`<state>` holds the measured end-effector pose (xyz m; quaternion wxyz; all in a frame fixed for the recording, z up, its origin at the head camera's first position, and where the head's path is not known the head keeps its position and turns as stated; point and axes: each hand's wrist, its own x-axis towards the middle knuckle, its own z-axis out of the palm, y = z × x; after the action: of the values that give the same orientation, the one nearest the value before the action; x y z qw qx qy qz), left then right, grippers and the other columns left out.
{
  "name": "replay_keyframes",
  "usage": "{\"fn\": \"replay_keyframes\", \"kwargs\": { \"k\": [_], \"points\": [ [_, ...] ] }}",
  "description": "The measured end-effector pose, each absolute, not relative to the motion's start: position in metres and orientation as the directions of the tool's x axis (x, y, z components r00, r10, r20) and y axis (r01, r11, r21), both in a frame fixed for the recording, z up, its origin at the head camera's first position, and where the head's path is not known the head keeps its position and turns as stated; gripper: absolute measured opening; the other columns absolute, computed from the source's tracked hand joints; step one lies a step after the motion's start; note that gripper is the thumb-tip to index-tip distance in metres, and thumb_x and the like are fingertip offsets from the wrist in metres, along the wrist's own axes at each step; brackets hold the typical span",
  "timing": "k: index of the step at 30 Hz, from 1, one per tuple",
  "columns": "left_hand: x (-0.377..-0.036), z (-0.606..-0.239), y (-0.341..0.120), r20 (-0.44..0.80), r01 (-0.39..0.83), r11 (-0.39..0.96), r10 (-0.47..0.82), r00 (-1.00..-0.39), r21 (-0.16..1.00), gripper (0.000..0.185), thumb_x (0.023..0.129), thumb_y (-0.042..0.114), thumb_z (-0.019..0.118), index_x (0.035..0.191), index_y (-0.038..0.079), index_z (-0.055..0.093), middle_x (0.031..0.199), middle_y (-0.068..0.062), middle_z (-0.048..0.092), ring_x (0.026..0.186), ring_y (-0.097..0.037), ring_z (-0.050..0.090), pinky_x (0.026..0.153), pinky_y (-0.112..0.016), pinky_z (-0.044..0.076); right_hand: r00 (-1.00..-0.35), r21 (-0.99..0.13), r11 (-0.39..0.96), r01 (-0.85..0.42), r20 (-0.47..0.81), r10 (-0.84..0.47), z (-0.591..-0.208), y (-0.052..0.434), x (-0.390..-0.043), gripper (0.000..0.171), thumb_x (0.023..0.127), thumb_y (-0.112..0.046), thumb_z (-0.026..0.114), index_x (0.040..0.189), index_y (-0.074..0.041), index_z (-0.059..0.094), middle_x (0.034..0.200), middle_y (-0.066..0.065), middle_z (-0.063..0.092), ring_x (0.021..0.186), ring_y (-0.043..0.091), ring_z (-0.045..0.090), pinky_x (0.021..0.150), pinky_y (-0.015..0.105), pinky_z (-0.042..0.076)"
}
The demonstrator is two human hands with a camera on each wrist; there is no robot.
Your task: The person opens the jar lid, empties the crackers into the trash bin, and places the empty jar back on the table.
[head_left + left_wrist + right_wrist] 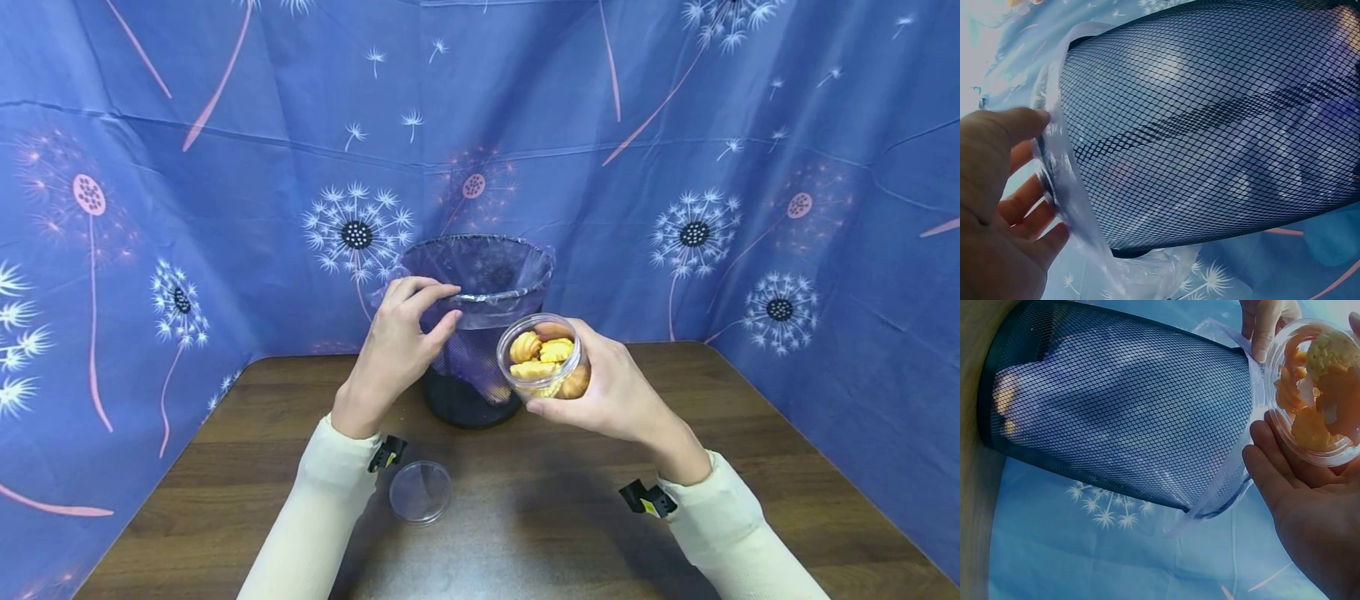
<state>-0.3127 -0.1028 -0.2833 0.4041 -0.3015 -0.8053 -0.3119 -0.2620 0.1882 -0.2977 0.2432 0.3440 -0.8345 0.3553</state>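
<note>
While the left hand [397, 333] pinches the lined rim of the mesh bin [465, 354] at mid-frame, it should stay steady; the right hand [618, 392], fingers curled round the open tub [506, 354] right of centre, needs a firm, uncrushing grip and gradual tilting, lest yellow pieces [557, 350] spill. The bin's bottom contents blur behind mesh; the tub's underside is hidden.

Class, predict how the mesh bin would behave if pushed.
The mesh bin is probably light for its size, given its open mesh wall. Standing tall, it might tip if pushed high up. Its thin, crinkled liner looks floppy.
</note>
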Motion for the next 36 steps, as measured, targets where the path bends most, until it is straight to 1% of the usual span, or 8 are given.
{"fn": "replay_keyframes", "kwargs": {
  "k": [6,11,18,23,28,32,36],
  "points": [
    [-0.317,-0.286,-0.102,0.871,0.75,0.613,0.196,-0.45,0.249,0.024,0.093,0.017,0.078,0.117,0.012,0.078,0.11,-0.006,0.069,0.108,-0.027,0.058,0.097,-0.043,0.046,-0.656,-0.44,0.512,-0.738,0.646,-0.391,-0.298,0.188,-0.263,0.086,0.064,-0.032,0.099,0.139,-0.024,0.058,0.133,-0.012,0.064,0.115,0.009,0.063,0.098,0.021,0.046],
    [-0.321,-0.289,-0.1,0.886,0.75,0.606,0.154,-0.437,0.265,0.018,0.094,0.015,0.077,0.111,0.013,0.079,0.107,-0.004,0.069,0.104,-0.026,0.057,0.094,-0.041,0.046,-0.665,-0.448,0.517,-0.729,0.643,-0.381,-0.298,0.188,-0.264,0.085,0.065,-0.032,0.099,0.139,-0.024,0.057,0.133,-0.012,0.064,0.115,0.009,0.063,0.098,0.02,0.045],
    [-0.321,-0.298,-0.098,0.898,0.75,0.596,0.106,-0.427,0.287,0.017,0.092,0.013,0.079,0.109,0.013,0.079,0.106,-0.005,0.068,0.106,-0.026,0.058,0.093,-0.042,0.049,-0.686,-0.471,0.525,-0.709,0.634,-0.358,-0.298,0.192,-0.264,0.086,0.066,-0.03,0.099,0.14,-0.023,0.057,0.131,-0.01,0.065,0.112,0.011,0.063,0.096,0.018,0.046],
    [-0.322,-0.301,-0.096,0.904,0.759,0.585,0.1,-0.416,0.284,0.017,0.091,0.012,0.079,0.108,0.013,0.079,0.107,-0.004,0.068,0.106,-0.026,0.058,0.093,-0.041,0.049,-0.692,-0.466,0.553,-0.691,0.647,-0.319,-0.295,0.198,-0.267,0.079,0.07,-0.029,0.097,0.139,-0.021,0.059,0.127,-0.006,0.068,0.108,0.013,0.064,0.092,0.017,0.046],
    [-0.324,-0.3,-0.094,0.906,0.771,0.569,0.101,-0.41,0.286,0.016,0.092,0.013,0.079,0.108,0.013,0.079,0.107,-0.004,0.068,0.106,-0.026,0.058,0.092,-0.041,0.049,-0.718,-0.492,0.581,-0.648,0.65,-0.25,-0.279,0.203,-0.274,0.076,0.072,-0.028,0.095,0.138,-0.02,0.059,0.129,-0.003,0.068,0.107,0.013,0.063,0.086,0.013,0.047],
    [-0.325,-0.298,-0.095,0.91,0.77,0.571,0.092,-0.405,0.285,0.017,0.091,0.012,0.079,0.108,0.013,0.079,0.106,-0.004,0.068,0.106,-0.025,0.058,0.093,-0.04,0.049,-0.739,-0.509,0.607,-0.611,0.641,-0.206,-0.261,0.202,-0.284,0.075,0.073,-0.033,0.094,0.138,-0.02,0.059,0.13,-0.002,0.067,0.105,0.013,0.063,0.082,0.013,0.047],
    [-0.327,-0.296,-0.096,0.906,0.764,0.578,0.097,-0.412,0.286,0.016,0.092,0.012,0.079,0.108,0.013,0.079,0.106,-0.003,0.068,0.105,-0.024,0.057,0.093,-0.039,0.048,-0.749,-0.508,0.632,-0.585,0.637,-0.182,-0.241,0.2,-0.296,0.078,0.074,-0.039,0.093,0.14,-0.019,0.057,0.132,0.0,0.065,0.103,0.018,0.065,0.078,0.016,0.048]
  ]
}}
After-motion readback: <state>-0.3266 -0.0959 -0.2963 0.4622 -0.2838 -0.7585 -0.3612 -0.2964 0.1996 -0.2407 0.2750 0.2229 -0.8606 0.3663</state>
